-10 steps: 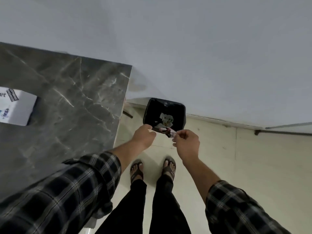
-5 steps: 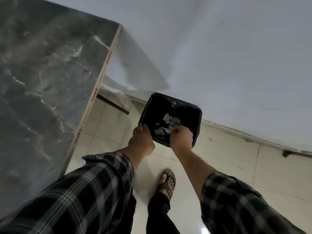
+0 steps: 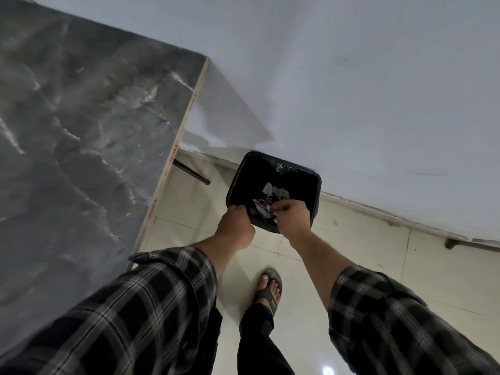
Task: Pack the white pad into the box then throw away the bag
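Over the near rim of the black trash bin, the right hand pinches a crumpled clear bag with red print, held just inside the opening. Left of it, the left hand curls closed on the bin's near-left rim. Scraps of white paper lie beyond the fingers. Further left stands a grey marble table.
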